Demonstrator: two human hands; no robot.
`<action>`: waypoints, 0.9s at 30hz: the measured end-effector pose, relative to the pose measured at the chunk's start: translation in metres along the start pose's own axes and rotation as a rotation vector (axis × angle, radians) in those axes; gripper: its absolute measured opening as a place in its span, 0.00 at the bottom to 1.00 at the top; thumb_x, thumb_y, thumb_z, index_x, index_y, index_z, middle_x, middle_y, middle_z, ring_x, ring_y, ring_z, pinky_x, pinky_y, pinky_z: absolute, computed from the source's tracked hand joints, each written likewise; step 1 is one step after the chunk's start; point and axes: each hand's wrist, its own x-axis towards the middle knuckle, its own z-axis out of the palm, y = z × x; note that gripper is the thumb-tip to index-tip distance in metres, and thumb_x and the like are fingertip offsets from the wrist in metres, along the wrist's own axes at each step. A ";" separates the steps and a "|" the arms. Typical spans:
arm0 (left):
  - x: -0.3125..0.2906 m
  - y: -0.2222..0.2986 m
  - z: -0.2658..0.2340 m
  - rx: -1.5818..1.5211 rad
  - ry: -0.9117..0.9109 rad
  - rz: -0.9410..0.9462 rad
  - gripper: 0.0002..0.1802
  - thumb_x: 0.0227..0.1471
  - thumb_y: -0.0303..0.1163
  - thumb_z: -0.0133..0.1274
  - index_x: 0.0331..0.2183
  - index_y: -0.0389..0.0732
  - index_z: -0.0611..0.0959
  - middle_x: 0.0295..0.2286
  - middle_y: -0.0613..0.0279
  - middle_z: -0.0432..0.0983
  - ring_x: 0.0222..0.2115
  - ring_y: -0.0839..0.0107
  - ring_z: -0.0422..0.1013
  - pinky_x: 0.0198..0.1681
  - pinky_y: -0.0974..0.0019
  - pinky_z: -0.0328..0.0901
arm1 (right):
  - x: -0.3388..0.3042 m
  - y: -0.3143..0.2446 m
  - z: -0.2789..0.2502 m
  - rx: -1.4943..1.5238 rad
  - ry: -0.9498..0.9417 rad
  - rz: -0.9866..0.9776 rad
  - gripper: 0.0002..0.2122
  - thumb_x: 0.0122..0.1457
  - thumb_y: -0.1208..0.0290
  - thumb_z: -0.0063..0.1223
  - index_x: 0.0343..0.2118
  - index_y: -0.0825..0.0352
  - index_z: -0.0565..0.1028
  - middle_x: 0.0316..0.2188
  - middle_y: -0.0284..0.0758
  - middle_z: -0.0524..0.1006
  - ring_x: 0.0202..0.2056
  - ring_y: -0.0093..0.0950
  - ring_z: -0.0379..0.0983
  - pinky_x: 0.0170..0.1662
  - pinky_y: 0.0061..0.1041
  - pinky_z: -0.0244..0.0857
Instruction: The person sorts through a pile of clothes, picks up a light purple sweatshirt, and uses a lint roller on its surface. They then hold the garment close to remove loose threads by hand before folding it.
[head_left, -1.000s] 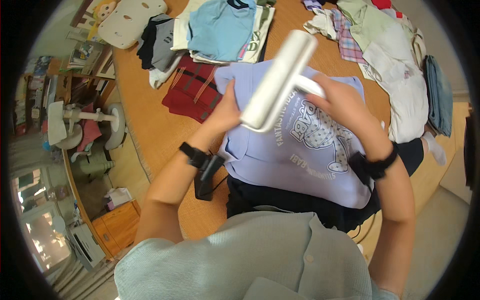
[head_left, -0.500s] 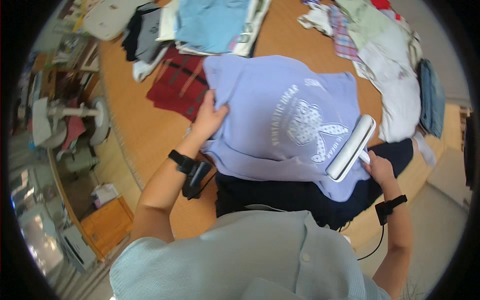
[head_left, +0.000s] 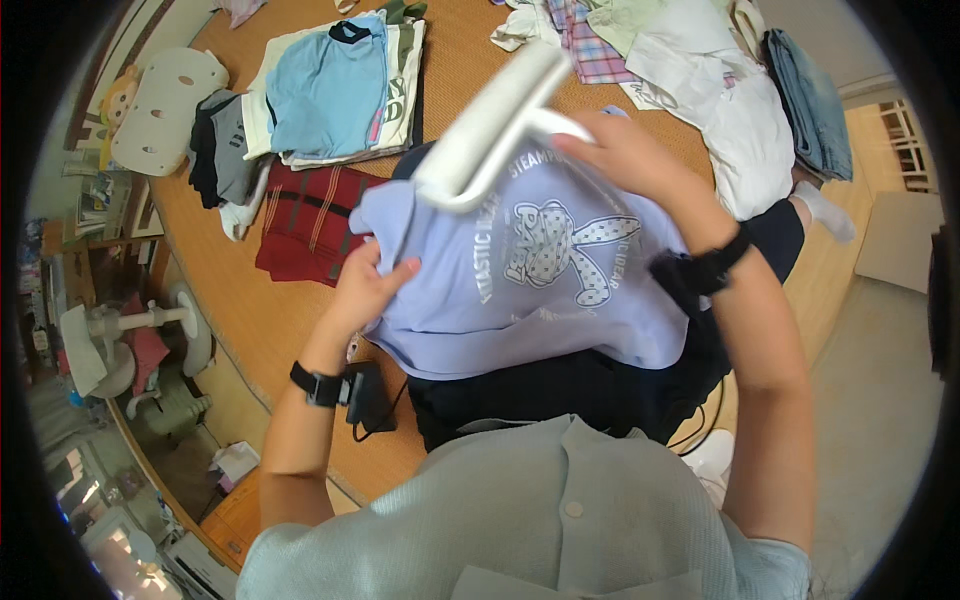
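A lavender sweatshirt (head_left: 450, 310) with a white printed design lies over my lap, its far part bunched up. My left hand (head_left: 365, 285) is closed on the sweatshirt's left edge, thumb on top and the fingers partly behind the cloth. In my right hand (head_left: 635, 155) is the handle of a white lint roller (head_left: 500, 125) with a wide bar-shaped head. The roller is raised above the far left part of the sweatshirt and blurred by motion. It hides some of the cloth beneath it.
A red plaid folded cloth (head_left: 310, 225) lies left of the sweatshirt. Beyond it are a stack with a light blue shirt (head_left: 325, 95), grey and black clothes (head_left: 220, 145) and a white board (head_left: 170, 110). White clothes (head_left: 720, 110) and folded jeans (head_left: 810, 105) lie at the far right.
My right hand has lifted the lint roller from the sweatshirt's lower right and carried it up and left. My left hand stays on the left edge; the sweatshirt's far part has bunched. The view has shifted.
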 end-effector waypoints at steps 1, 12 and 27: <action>-0.011 0.004 -0.004 0.014 0.002 -0.004 0.17 0.47 0.33 0.56 0.37 0.32 0.77 0.30 0.62 0.76 0.31 0.77 0.69 0.37 0.72 0.64 | 0.013 -0.010 0.014 -0.038 -0.059 -0.010 0.18 0.57 0.56 0.46 0.37 0.69 0.72 0.27 0.44 0.75 0.29 0.37 0.72 0.34 0.32 0.63; -0.077 -0.079 -0.103 -0.089 0.046 -0.335 0.11 0.38 0.29 0.57 0.28 0.35 0.78 0.22 0.70 0.72 0.23 0.80 0.66 0.28 0.75 0.61 | -0.189 0.109 -0.012 -0.377 -0.420 0.293 0.17 0.54 0.52 0.47 0.33 0.63 0.70 0.24 0.43 0.75 0.29 0.44 0.72 0.32 0.40 0.63; -0.039 -0.054 -0.089 0.249 0.094 -0.401 0.11 0.41 0.25 0.54 0.31 0.31 0.77 0.23 0.63 0.75 0.22 0.76 0.69 0.26 0.71 0.64 | -0.053 0.033 0.014 -0.023 -0.123 0.202 0.19 0.56 0.54 0.45 0.39 0.67 0.71 0.31 0.47 0.75 0.33 0.44 0.72 0.36 0.37 0.64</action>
